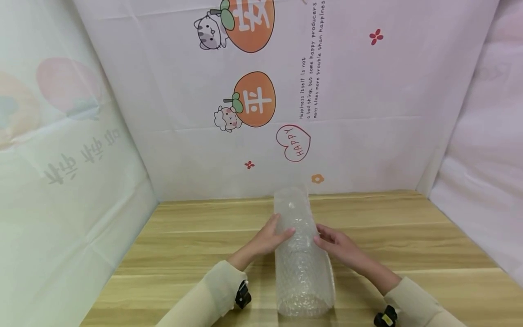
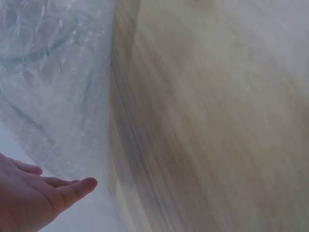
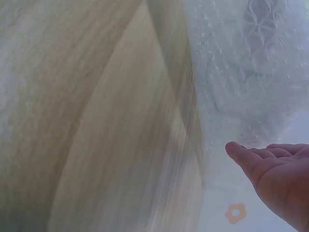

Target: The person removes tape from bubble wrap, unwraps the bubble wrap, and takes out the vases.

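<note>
A bubble-wrap roll [image 1: 303, 272] lies on the wooden table [image 1: 196, 236]. The left hand [image 1: 267, 237] and right hand [image 1: 338, 245] flank it — set apart, fingers loosely extended.

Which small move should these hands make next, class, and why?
Probably, the left hand and right hand should curl gently around the roll of bubble wrap to steady it. It lies on the table between them, and in the wrist views their fingers look fairly straight, not wrapped round it.
</note>
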Tool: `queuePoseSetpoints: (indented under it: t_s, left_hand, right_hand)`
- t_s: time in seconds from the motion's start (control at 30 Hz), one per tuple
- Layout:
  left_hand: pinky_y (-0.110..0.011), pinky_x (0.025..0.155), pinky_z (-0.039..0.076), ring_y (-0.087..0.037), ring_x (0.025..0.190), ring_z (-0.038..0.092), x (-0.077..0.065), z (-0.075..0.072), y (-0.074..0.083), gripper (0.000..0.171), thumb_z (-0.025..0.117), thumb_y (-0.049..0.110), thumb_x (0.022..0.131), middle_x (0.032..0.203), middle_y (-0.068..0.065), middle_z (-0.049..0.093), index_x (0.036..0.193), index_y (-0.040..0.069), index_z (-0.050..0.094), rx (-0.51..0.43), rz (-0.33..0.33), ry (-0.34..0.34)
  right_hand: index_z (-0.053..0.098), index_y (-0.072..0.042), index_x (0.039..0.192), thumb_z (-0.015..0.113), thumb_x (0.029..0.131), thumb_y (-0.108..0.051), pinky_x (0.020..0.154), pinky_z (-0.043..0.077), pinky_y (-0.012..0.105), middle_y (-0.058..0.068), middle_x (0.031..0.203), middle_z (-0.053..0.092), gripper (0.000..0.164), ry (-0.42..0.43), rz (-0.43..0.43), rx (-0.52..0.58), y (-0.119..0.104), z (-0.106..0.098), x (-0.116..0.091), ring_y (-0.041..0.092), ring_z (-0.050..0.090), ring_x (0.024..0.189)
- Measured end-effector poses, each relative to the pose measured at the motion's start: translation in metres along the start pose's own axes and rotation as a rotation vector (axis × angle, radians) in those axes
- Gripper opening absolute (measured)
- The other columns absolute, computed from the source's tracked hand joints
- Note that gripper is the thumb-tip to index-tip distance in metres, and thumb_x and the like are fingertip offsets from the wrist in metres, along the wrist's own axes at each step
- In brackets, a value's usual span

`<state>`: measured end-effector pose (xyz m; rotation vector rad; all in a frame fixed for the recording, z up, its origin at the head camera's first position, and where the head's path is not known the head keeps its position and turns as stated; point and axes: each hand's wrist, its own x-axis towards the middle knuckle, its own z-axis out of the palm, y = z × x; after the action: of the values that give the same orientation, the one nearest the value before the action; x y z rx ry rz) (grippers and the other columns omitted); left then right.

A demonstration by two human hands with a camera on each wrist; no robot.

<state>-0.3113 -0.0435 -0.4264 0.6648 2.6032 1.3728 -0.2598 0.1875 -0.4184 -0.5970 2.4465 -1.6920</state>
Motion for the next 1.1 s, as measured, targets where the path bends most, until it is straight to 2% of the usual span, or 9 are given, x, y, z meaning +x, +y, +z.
queuePoseSetpoints:
  t_s: [0.3, 0.5, 0.77, 0.93, 1.1]
  left_hand:
    - [-0.043, 0.102, 0.014, -0.026, 0.13, 0.007, 0.002, 0.005, 0.003, 0.097, 0.046, 0.061, 0.08, 0.144, -0.021, 0.004, 0.139, -0.004, 0.005, -0.048, -0.005, -0.016]
    - [-0.041, 0.102, 0.015, -0.023, 0.13, 0.005, 0.001, 0.009, 0.005, 0.099, 0.048, 0.059, 0.08, 0.145, -0.017, 0.0, 0.14, -0.002, -0.002, -0.089, 0.012, -0.048]
    - [-0.041, 0.102, 0.012, -0.022, 0.13, 0.002, 0.003, 0.013, 0.002, 0.1, 0.048, 0.061, 0.078, 0.145, -0.015, -0.003, 0.14, 0.001, -0.003, -0.086, -0.022, -0.06]
    - [-0.04, 0.102, 0.014, -0.022, 0.13, 0.006, 0.006, 0.016, 0.0, 0.099, 0.05, 0.058, 0.079, 0.145, -0.015, 0.0, 0.141, 0.002, -0.002, -0.105, -0.021, -0.051]
    - [-0.04, 0.1, 0.02, -0.025, 0.128, 0.016, 0.004, 0.017, 0.001, 0.096, 0.053, 0.053, 0.08, 0.145, -0.016, 0.006, 0.141, 0.002, -0.002, -0.156, -0.009, -0.04]
  right_hand:
    - [0.032, 0.007, 0.132, 0.052, 0.089, -0.029, 0.086, 0.041, 0.036, 0.023, 0.128, 0.041, 0.059, 0.045, 0.024, 0.028, 0.0, 0.002, 0.004, 0.031, 0.042, 0.114]
    - [0.032, 0.008, 0.132, 0.052, 0.089, -0.029, 0.084, 0.043, 0.036, 0.024, 0.128, 0.041, 0.06, 0.049, 0.028, 0.044, 0.0, 0.005, 0.005, 0.032, 0.043, 0.113]
    - [0.032, 0.009, 0.131, 0.054, 0.088, -0.027, 0.081, 0.045, 0.034, 0.026, 0.126, 0.043, 0.06, 0.062, 0.033, 0.052, 0.0, 0.004, 0.004, 0.031, 0.047, 0.109]
    - [0.033, 0.008, 0.131, 0.055, 0.087, -0.027, 0.079, 0.046, 0.033, 0.025, 0.125, 0.043, 0.06, 0.072, 0.053, 0.067, 0.001, 0.003, 0.003, 0.031, 0.048, 0.107]
    - [0.033, 0.006, 0.132, 0.056, 0.086, -0.029, 0.079, 0.046, 0.033, 0.024, 0.126, 0.043, 0.062, 0.075, 0.081, 0.047, 0.001, 0.002, 0.004, 0.031, 0.047, 0.108]
